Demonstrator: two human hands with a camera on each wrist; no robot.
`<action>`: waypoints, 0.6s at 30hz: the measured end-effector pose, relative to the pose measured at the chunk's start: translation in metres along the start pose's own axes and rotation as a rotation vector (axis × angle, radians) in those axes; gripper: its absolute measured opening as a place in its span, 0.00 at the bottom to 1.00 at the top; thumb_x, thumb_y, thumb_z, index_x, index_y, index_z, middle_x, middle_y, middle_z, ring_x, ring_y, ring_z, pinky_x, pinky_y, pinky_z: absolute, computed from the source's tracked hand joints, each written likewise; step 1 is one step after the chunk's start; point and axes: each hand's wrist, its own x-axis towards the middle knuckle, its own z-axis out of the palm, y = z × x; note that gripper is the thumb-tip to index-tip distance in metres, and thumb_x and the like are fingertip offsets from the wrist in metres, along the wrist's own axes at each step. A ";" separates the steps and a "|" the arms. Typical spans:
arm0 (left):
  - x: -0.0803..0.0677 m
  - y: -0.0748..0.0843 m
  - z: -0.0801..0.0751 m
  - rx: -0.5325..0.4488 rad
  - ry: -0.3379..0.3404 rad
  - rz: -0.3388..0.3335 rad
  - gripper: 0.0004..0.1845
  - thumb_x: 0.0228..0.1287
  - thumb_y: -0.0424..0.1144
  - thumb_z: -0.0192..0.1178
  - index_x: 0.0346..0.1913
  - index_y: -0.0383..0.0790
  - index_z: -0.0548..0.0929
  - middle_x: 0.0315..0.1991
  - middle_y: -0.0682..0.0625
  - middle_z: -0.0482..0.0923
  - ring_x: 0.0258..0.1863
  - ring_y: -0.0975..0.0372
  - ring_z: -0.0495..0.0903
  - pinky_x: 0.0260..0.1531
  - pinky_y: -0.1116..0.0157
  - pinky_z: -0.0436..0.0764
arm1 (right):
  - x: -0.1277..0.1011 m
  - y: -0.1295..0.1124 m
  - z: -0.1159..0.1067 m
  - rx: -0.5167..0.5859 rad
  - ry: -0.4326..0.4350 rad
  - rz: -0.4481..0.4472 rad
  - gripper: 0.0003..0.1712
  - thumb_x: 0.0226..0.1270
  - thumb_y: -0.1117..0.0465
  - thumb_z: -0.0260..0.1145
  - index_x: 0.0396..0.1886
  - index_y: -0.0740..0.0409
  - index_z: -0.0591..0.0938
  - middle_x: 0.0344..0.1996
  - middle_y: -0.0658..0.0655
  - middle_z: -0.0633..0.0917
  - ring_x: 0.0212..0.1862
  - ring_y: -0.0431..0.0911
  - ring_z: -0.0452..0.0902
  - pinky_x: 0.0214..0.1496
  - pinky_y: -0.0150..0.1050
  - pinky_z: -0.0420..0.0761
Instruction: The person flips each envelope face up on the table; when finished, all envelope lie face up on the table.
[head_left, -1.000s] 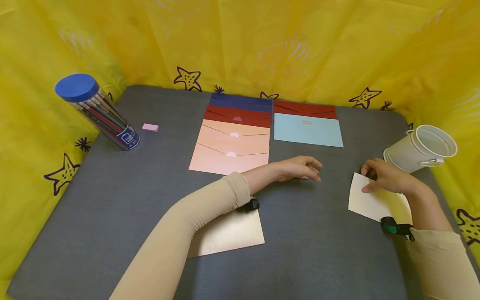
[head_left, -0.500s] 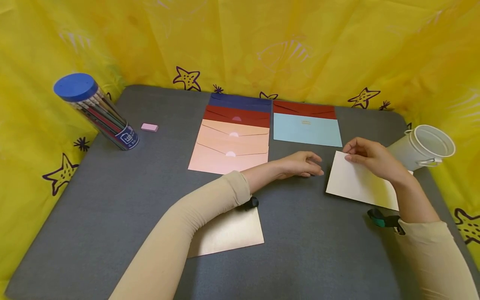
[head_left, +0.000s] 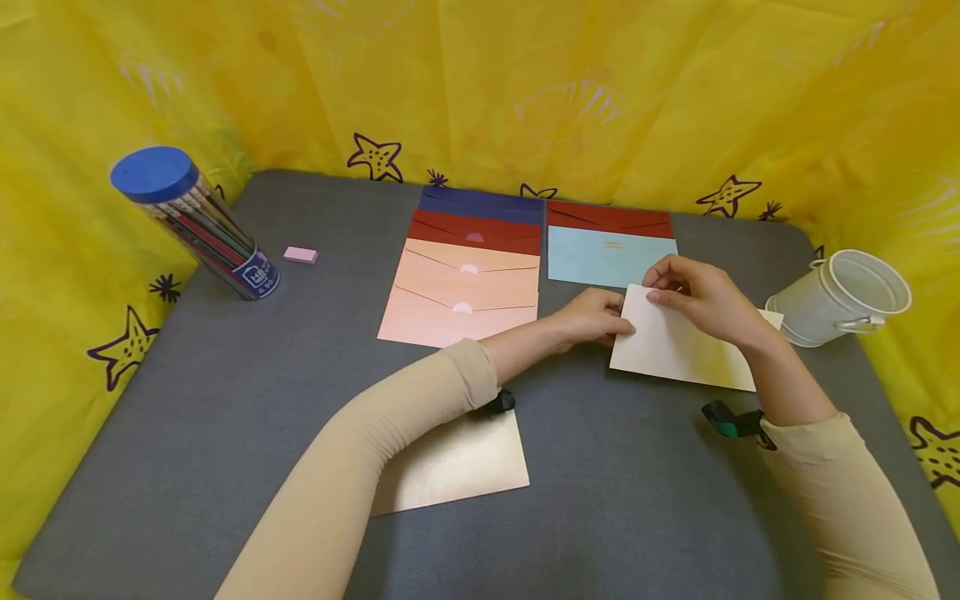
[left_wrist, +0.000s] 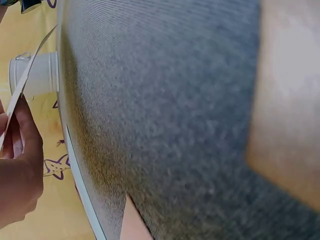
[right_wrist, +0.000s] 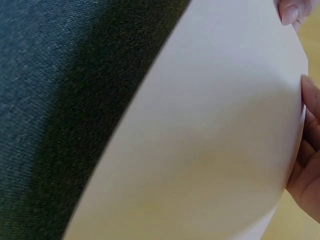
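A plain white sheet of paper (head_left: 686,346), about envelope size, is held tilted up over the right middle of the table. My right hand (head_left: 708,300) pinches its top edge near the left corner. At its left edge my left hand (head_left: 588,317) grips it, thumb on the front and the other fingers mostly hidden behind. From the left wrist the paper (left_wrist: 25,75) shows nearly edge-on, apart from the tabletop. The right wrist view has its broad blank face, slightly bowed, with fingers of both hands at the far edge. A light blue envelope (head_left: 592,254) lies just behind the hands.
To the left lie overlapping pink (head_left: 420,321), peach, red and blue envelopes. A pale gold rectangle (head_left: 480,467) is partly under my left forearm. The white bucket (head_left: 817,300) stands at right. A pencil tub (head_left: 206,225) and pink eraser (head_left: 301,255) are at far left.
My right hand has brought the white paper leftward and up from beside the bucket. My left hand, loose and holding nothing before, now grips the paper's left edge.
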 end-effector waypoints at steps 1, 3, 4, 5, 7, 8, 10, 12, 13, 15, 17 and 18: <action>-0.001 0.000 -0.001 -0.004 0.007 0.004 0.15 0.65 0.28 0.58 0.53 0.26 0.79 0.54 0.33 0.83 0.35 0.65 0.82 0.38 0.70 0.86 | 0.001 -0.001 0.000 -0.008 0.002 0.007 0.08 0.69 0.63 0.65 0.45 0.59 0.81 0.36 0.57 0.83 0.33 0.33 0.74 0.35 0.25 0.72; -0.002 0.001 -0.004 -0.004 0.016 0.009 0.15 0.66 0.28 0.58 0.54 0.27 0.79 0.55 0.34 0.82 0.36 0.64 0.82 0.38 0.70 0.86 | 0.003 -0.004 -0.001 -0.011 0.010 0.036 0.10 0.69 0.60 0.66 0.46 0.58 0.81 0.37 0.57 0.84 0.33 0.33 0.74 0.35 0.25 0.72; -0.003 0.002 -0.006 -0.002 0.019 0.008 0.16 0.66 0.28 0.58 0.55 0.27 0.79 0.55 0.34 0.82 0.37 0.64 0.83 0.39 0.70 0.86 | 0.003 -0.004 -0.002 -0.019 0.015 0.047 0.10 0.68 0.59 0.66 0.46 0.58 0.81 0.37 0.56 0.83 0.33 0.33 0.74 0.35 0.25 0.72; -0.004 0.003 -0.008 0.004 0.021 0.009 0.16 0.66 0.28 0.58 0.55 0.28 0.79 0.55 0.35 0.82 0.38 0.64 0.83 0.39 0.70 0.86 | 0.003 -0.004 -0.004 -0.025 0.021 0.057 0.11 0.68 0.58 0.67 0.47 0.57 0.81 0.37 0.56 0.84 0.33 0.32 0.74 0.35 0.25 0.72; -0.006 0.006 -0.014 0.013 0.024 0.009 0.17 0.67 0.29 0.57 0.57 0.29 0.78 0.56 0.36 0.82 0.40 0.62 0.84 0.41 0.69 0.86 | 0.001 -0.003 -0.007 -0.037 0.041 0.074 0.13 0.66 0.55 0.68 0.46 0.55 0.81 0.37 0.55 0.84 0.34 0.31 0.75 0.35 0.24 0.73; -0.007 0.007 -0.017 0.011 0.026 0.007 0.17 0.67 0.29 0.58 0.58 0.30 0.78 0.57 0.36 0.82 0.42 0.61 0.84 0.43 0.69 0.86 | 0.000 -0.002 -0.010 -0.039 0.053 0.081 0.14 0.66 0.54 0.69 0.46 0.55 0.82 0.37 0.54 0.84 0.34 0.30 0.75 0.35 0.23 0.73; -0.008 0.008 -0.025 0.016 0.036 0.006 0.17 0.67 0.30 0.58 0.57 0.30 0.78 0.56 0.36 0.82 0.43 0.60 0.84 0.45 0.68 0.86 | -0.002 0.003 -0.014 -0.051 0.086 0.089 0.15 0.64 0.52 0.70 0.46 0.54 0.82 0.35 0.48 0.84 0.34 0.27 0.75 0.36 0.21 0.73; -0.010 0.010 -0.033 0.012 0.051 0.002 0.15 0.68 0.30 0.59 0.56 0.30 0.79 0.54 0.37 0.83 0.43 0.60 0.84 0.46 0.67 0.86 | -0.004 0.009 -0.020 -0.055 0.122 0.099 0.16 0.63 0.51 0.71 0.45 0.54 0.82 0.33 0.40 0.84 0.35 0.25 0.74 0.36 0.19 0.72; -0.011 0.010 -0.037 0.008 0.062 0.002 0.15 0.68 0.31 0.59 0.55 0.30 0.79 0.52 0.38 0.84 0.42 0.61 0.84 0.45 0.67 0.86 | -0.005 0.012 -0.023 -0.055 0.137 0.104 0.17 0.62 0.51 0.72 0.46 0.55 0.82 0.32 0.35 0.83 0.34 0.24 0.74 0.36 0.18 0.72; -0.012 0.010 -0.046 -0.005 0.086 0.001 0.13 0.67 0.31 0.59 0.52 0.30 0.80 0.45 0.42 0.85 0.39 0.63 0.83 0.45 0.67 0.85 | -0.008 0.017 -0.029 -0.054 0.162 0.128 0.19 0.62 0.50 0.72 0.46 0.55 0.82 0.29 0.27 0.79 0.34 0.24 0.73 0.35 0.18 0.71; -0.013 0.010 -0.055 -0.023 0.109 0.000 0.11 0.67 0.31 0.60 0.49 0.30 0.80 0.39 0.48 0.82 0.36 0.65 0.81 0.45 0.67 0.85 | -0.011 0.022 -0.035 -0.050 0.172 0.160 0.22 0.62 0.48 0.72 0.48 0.56 0.81 0.28 0.24 0.77 0.34 0.24 0.72 0.35 0.19 0.70; -0.014 0.010 -0.059 -0.041 0.119 -0.003 0.10 0.67 0.31 0.60 0.48 0.31 0.81 0.37 0.50 0.81 0.36 0.65 0.80 0.45 0.67 0.85 | -0.012 0.025 -0.037 -0.051 0.170 0.181 0.24 0.62 0.46 0.71 0.50 0.56 0.80 0.29 0.24 0.76 0.34 0.23 0.71 0.35 0.19 0.69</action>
